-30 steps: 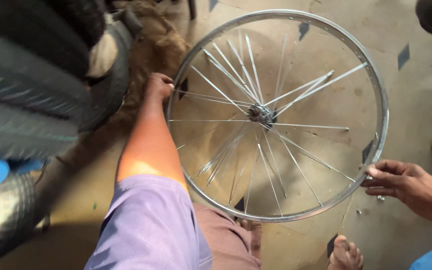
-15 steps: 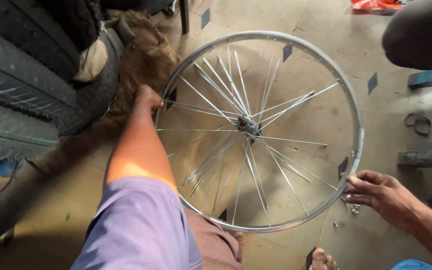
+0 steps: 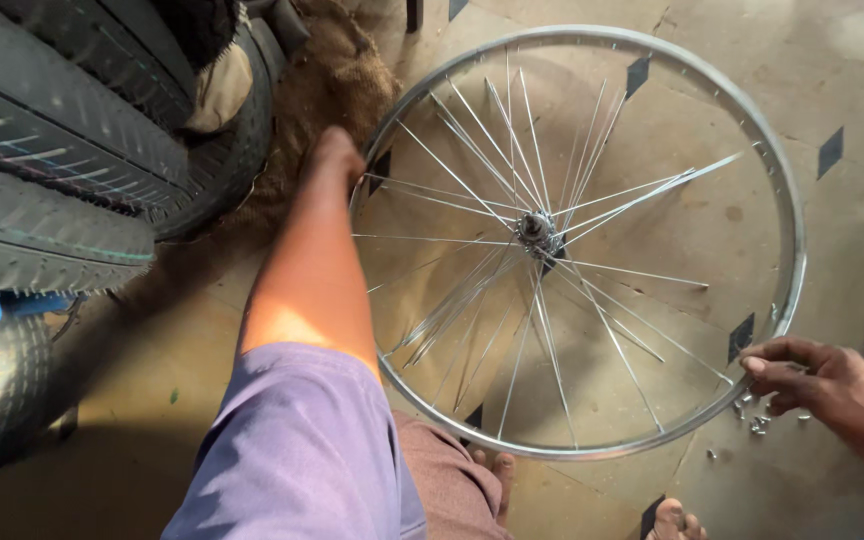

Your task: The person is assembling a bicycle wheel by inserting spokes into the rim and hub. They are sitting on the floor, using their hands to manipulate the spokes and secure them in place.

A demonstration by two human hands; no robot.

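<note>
Stacked tyres [image 3: 62,150] crowd the wheel rim [image 3: 792,240] (small nuts [image 3: 757,425] beside it).

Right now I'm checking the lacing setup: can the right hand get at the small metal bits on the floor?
Probably yes. The right hand hovers at the rim, right beside the small metal bits on the floor, with nothing lying between them.

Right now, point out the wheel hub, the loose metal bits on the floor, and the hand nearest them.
wheel hub [image 3: 536,232], head view, on its metal centre.
loose metal bits [image 3: 758,425], head view, on one small piece.
right hand [image 3: 820,385], head view, on the back of the hand.
</note>
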